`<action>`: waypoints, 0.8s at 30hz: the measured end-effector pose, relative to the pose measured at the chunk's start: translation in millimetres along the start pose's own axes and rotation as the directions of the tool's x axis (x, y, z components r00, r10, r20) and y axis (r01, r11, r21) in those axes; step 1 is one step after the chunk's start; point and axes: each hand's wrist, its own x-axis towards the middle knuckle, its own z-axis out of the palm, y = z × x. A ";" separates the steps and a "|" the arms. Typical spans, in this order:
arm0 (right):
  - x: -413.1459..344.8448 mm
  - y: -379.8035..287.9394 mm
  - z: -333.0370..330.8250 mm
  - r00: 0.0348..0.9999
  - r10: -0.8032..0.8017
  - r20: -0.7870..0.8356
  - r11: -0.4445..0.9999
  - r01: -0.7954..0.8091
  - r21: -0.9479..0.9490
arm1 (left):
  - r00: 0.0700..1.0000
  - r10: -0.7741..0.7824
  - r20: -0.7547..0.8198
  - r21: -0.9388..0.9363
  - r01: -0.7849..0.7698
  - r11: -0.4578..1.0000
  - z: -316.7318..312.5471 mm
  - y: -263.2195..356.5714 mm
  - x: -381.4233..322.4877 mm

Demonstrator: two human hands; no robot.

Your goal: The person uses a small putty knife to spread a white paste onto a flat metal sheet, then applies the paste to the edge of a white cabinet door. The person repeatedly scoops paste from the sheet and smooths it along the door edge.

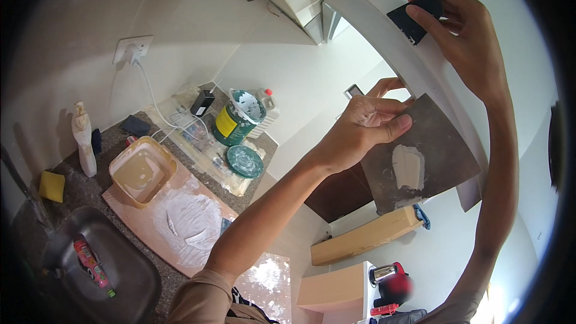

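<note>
My left hand (355, 135) pinches the corner of a flat grey plate (436, 148), thumb on its top face. A patch of pale putty (408, 167) lies on the plate, with thin smears near its lower edge. My right hand (463, 31) is raised at the upper right, gripping a small dark putty scraper (416, 20) between thumb and fingers. The scraper's edge bears white residue and is by the pale wall, beside a white frame (373, 22); whether it touches cannot be told. More fingers (386, 86) show behind my left hand; whose, or whether reflected, is unclear.
A green bucket (238, 117), its lid (245, 161) and a plastic jug (270, 110) stand on the counter. Nearer are a yellowish tub (168, 155), a board with white powder (189, 216) and a sink (135, 274) holding a pink tube (92, 263). A cable hangs from a wall socket (144, 45).
</note>
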 end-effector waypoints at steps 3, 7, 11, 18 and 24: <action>3.2 2.1 1.3 0.999 0.002 0.037 1.000 -0.002 0.000 | 1.000 0.001 0.007 -0.022 -0.001 1.000 -0.2 -0.9 1.1; 5.0 2.6 4.7 0.998 -0.048 0.032 0.998 0.050 -0.044 | 1.000 -0.009 0.009 -0.021 0.009 1.000 0.0 0.9 1.3; 7.5 -2.5 5.7 0.996 -0.090 0.011 0.988 0.091 -0.124 | 1.000 0.019 -0.001 0.018 -0.019 1.000 1.9 0.1 1.0; 0.3 -18.0 14.7 0.983 -0.165 -0.080 0.952 0.138 -0.273 | 0.999 -0.049 -0.019 0.001 0.049 0.999 2.0 8.1 3.3; 2.9 -23.6 -0.5 0.997 -0.079 -0.011 0.991 0.077 -0.107 | 1.000 -0.009 -0.019 0.005 0.009 1.000 0.1 0.4 4.0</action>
